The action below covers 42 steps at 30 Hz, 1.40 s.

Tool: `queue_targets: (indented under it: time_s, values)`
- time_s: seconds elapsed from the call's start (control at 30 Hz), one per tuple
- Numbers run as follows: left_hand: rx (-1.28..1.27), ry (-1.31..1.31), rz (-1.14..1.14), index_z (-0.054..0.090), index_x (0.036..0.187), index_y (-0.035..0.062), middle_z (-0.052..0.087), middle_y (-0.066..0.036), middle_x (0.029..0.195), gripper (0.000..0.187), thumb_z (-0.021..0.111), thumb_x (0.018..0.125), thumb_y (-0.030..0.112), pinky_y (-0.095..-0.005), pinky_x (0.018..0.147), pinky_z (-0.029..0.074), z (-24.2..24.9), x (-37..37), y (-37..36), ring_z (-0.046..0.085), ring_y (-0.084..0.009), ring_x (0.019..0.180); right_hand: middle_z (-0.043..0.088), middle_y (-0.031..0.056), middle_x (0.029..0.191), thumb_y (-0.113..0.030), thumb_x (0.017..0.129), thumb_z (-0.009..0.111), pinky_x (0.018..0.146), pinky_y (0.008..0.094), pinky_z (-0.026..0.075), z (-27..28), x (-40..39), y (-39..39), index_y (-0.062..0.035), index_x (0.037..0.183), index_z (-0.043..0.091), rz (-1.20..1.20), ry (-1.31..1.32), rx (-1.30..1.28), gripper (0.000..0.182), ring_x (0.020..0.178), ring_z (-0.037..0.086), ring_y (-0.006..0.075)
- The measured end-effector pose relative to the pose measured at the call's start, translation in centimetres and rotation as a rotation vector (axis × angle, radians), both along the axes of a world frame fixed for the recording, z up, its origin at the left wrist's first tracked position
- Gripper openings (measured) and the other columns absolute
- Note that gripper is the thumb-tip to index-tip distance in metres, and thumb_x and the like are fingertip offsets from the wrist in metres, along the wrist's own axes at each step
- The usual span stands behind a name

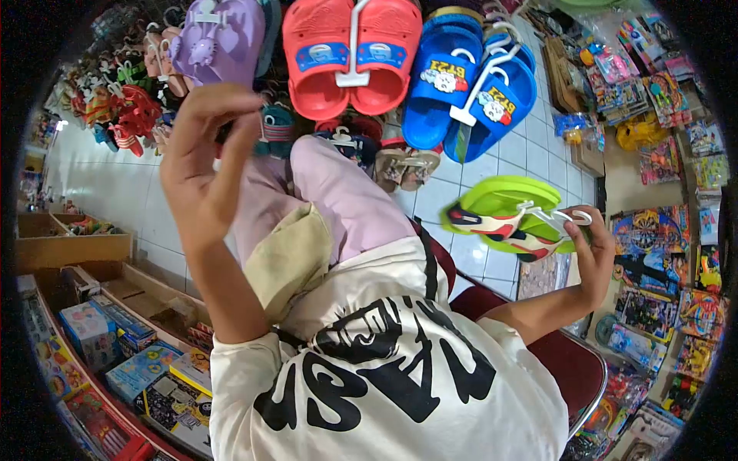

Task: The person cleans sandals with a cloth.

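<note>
My right hand (593, 250) grips a white plastic hanger (550, 213), from which a pair of lime green sandals (507, 211) with cream, red and dark straps hangs out to the left. In front of the display, my left hand (204, 161) is raised with its fingers loosely curved and the thumb a little apart from them; nothing shows between them. Just above it hang lilac sandals (219, 46). To their right are red-coral clogs (354, 58) on a white hanger, then blue slides (469, 84) with yellow lettering and a cartoon figure.
A beige cloth-like item (292, 257) lies over my lap. I sit on a dark red chair (565, 369). At the left are cardboard boxes (146, 296) and boxed toys (142, 376); packaged toys (649, 230) line the right wall. More footwear (131, 107) hangs at the far left.
</note>
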<state>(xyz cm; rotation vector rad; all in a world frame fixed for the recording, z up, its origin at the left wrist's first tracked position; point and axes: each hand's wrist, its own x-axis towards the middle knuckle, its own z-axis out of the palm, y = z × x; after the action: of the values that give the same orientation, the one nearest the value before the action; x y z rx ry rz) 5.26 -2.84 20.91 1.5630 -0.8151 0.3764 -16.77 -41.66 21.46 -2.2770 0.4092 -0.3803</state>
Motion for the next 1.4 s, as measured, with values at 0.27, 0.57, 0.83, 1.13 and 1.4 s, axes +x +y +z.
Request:
queue_targets:
  time_s: [0.27, 0.57, 0.83, 1.13, 1.4]
  values:
    - [0.027, 0.219, 0.174, 0.060, 0.099, -0.0024, 0.058, -0.007, 0.102, 0.010, 0.056, 0.089, -0.004, -0.0258, 0.087, 0.042, -6.3, -1.4, 5.0, 0.055, -0.0138, 0.097, 0.063, 0.0111, 0.068, -0.014, 0.081, 0.069, 0.063, 0.0307, 0.045, -13.0, 1.7, -13.1, 0.0005, 0.087, 0.066, -0.234, 0.255, -0.273, 0.016, 0.062, 0.051, 0.0129]
    - [-0.049, 0.367, 0.162, 0.060, 0.102, -0.0046, 0.061, -0.005, 0.102, 0.013, 0.054, 0.091, -0.005, -0.0227, 0.088, 0.043, -11.1, -3.4, 6.9, 0.057, -0.0112, 0.097, 0.070, 0.0087, 0.088, -0.022, 0.082, 0.063, 0.063, 0.0362, 0.047, -24.1, 13.2, -13.9, -0.0124, 0.093, 0.071, -0.297, 0.253, -0.541, 0.017, 0.073, 0.066, 0.0290]
    - [-0.008, 0.485, 0.208, 0.061, 0.099, -0.0035, 0.062, -0.005, 0.098, 0.011, 0.056, 0.089, -0.004, -0.0256, 0.087, 0.044, -13.9, -4.2, 6.3, 0.058, -0.0127, 0.095, 0.065, 0.0117, 0.107, -0.020, 0.077, 0.064, 0.080, 0.0396, 0.046, -31.4, 21.6, -15.7, -0.0058, 0.103, 0.063, 0.085, -0.380, -0.485, 0.030, 0.093, 0.061, 0.0290]
    - [0.072, 0.529, 0.243, 0.062, 0.096, -0.0012, 0.062, -0.005, 0.093, 0.011, 0.055, 0.087, -0.003, -0.0260, 0.085, 0.045, -15.3, -3.4, 6.1, 0.059, -0.0134, 0.092, 0.064, 0.0119, 0.108, -0.018, 0.076, 0.066, 0.079, 0.0390, 0.048, -35.8, 23.4, -11.3, -0.0053, 0.106, 0.061, 0.058, -0.051, -0.462, 0.032, 0.094, 0.061, 0.0283]
    - [0.116, 0.589, 0.248, 0.063, 0.093, 0.0000, 0.062, -0.006, 0.091, 0.009, 0.057, 0.087, -0.002, -0.0262, 0.082, 0.046, -16.1, -2.8, 5.9, 0.059, -0.0141, 0.088, 0.063, 0.0119, 0.109, -0.016, 0.076, 0.067, 0.079, 0.0384, 0.049, -38.9, 25.0, -9.6, -0.0048, 0.108, 0.060, 0.062, 0.002, -0.427, 0.035, 0.095, 0.061, 0.0276]
